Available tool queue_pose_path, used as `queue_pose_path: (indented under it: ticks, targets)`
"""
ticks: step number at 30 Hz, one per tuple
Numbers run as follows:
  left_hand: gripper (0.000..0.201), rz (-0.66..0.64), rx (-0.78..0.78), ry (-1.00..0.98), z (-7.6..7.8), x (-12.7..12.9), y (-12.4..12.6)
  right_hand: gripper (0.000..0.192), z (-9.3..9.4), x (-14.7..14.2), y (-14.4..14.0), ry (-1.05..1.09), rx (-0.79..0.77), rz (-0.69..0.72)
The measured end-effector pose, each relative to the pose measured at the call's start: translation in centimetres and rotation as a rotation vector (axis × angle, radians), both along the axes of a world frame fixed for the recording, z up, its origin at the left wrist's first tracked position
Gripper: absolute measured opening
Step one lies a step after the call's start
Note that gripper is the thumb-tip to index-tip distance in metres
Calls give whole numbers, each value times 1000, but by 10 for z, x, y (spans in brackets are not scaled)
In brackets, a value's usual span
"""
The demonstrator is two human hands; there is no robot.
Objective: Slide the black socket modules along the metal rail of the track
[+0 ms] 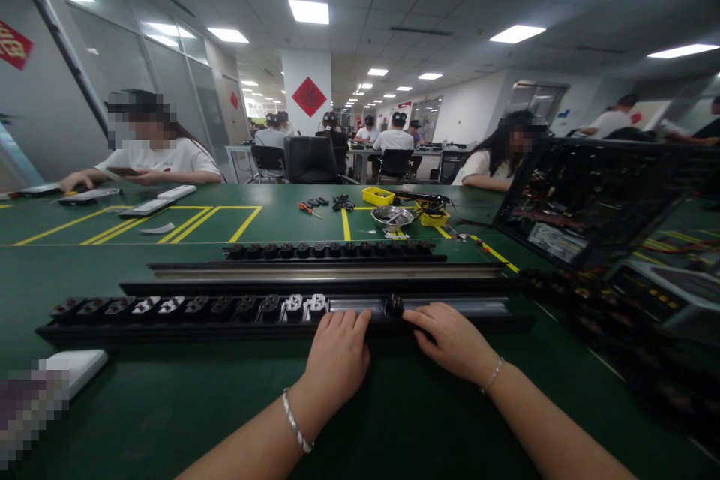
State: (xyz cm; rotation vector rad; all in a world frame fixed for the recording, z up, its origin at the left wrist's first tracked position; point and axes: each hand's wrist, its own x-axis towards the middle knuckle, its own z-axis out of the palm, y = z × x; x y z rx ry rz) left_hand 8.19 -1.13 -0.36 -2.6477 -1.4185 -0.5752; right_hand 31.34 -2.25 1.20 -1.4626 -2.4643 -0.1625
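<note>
A long black metal channel (196, 335) lies across the green table in front of me. Plug sockets sit along its left and middle part, mostly black, with several white sockets (294, 305) among them. My left hand (338, 352) grips the channel's near wall, fingers together over the edge just right of the last white socket. One loose black socket (396, 305) sits apart from the row, further right in the channel. The index fingertip of my right hand (453, 337) touches its right side; the thumb is spread away.
Behind lie a second channel (326, 271) and a shorter socket row (337, 250). A metal bowl (392, 217), a yellow bin (378, 196) and a screwdriver (310, 211) are further back. An open computer case (562, 202) stands right. Two people sit across the table.
</note>
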Motion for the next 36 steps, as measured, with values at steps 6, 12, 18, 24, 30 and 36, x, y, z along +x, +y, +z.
queue_pose_path:
  ticks: [6,12,18,24,30,36]
  targets:
    - [45,-3,6,-10,-1,1,1,35,-1,5,0,-16,4,4]
    - [45,-7,-1,-13,0,0,-1,35,-1,6,0,-12,2,5]
    - [44,-6,6,-22,-1,0,0,35,0,7,0,-4,8,3]
    - [45,-12,2,-29,-2,0,1,35,3,8,-1,-4,3,1]
    - [45,-10,-16,-12,1,0,1,36,4,8,-1,-6,9,3]
    - [45,-5,-10,-18,1,0,0,35,4,11,-1,-5,-2,-6]
